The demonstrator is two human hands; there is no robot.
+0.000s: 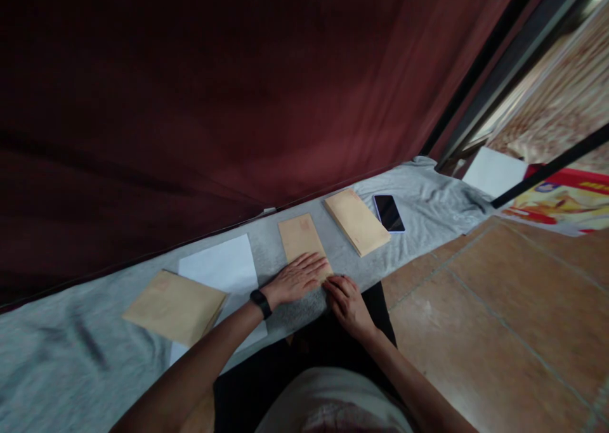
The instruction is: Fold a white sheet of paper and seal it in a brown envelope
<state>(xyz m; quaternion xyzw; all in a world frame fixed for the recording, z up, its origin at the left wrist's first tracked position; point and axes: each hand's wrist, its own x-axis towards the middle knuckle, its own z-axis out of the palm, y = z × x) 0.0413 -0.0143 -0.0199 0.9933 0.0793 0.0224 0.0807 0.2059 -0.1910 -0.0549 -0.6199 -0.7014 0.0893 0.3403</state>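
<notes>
Envelope [301, 238] end hidden, left hand [297, 279] flat

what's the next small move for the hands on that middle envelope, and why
Probably use the right hand to press along the near edge of the brown envelope, flattening it. The left hand lies open on the envelope, pinning it to the grey cloth, and the right hand's bent fingers sit at its near right corner, so that edge looks ready for pressing.
</notes>
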